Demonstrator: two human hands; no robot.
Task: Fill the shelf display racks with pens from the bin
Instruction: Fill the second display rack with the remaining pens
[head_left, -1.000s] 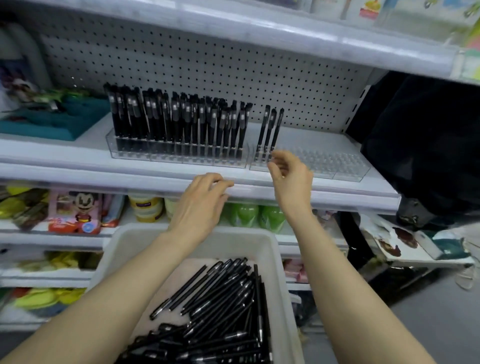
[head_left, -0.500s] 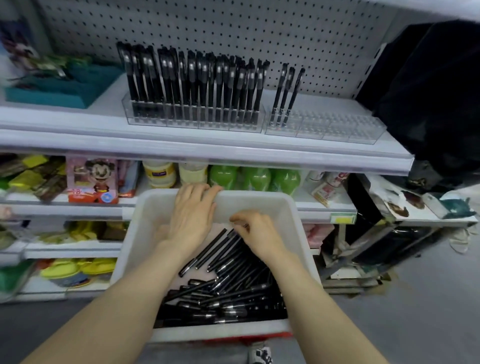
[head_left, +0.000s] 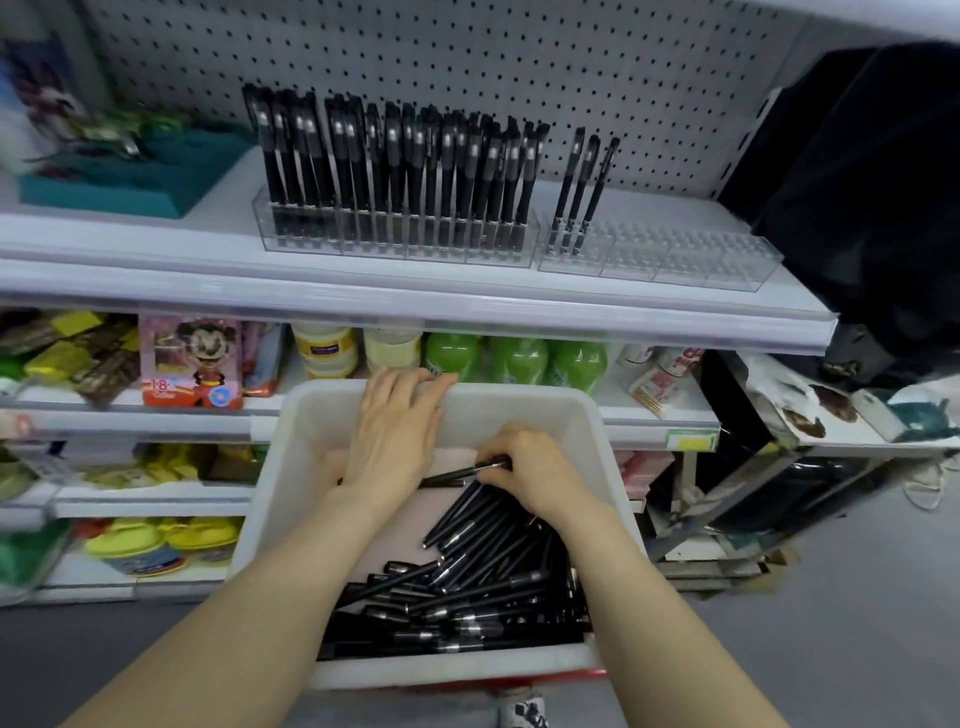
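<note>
My right hand (head_left: 535, 474) pinches one black pen (head_left: 453, 474) inside the white bin (head_left: 548, 401), its long axis running leftward toward my left hand (head_left: 394, 434), which lies flat, fingers straight, over the bin's far rim.

Brings the right hand (head_left: 535, 478) down from the nearly empty clear rack (head_left: 675, 260), reached a second ago, into the white bin (head_left: 519, 397). Pinches one black pen (head_left: 462, 472) now, held just above the loose pile (head_left: 467, 587) merely covered half a second back, tip toward the left hand (head_left: 395, 436). Drops that left hand from the shelf edge (head_left: 415, 306) onto the bin's far rim. Tilts the view lower, showing more bin and floor.
</note>
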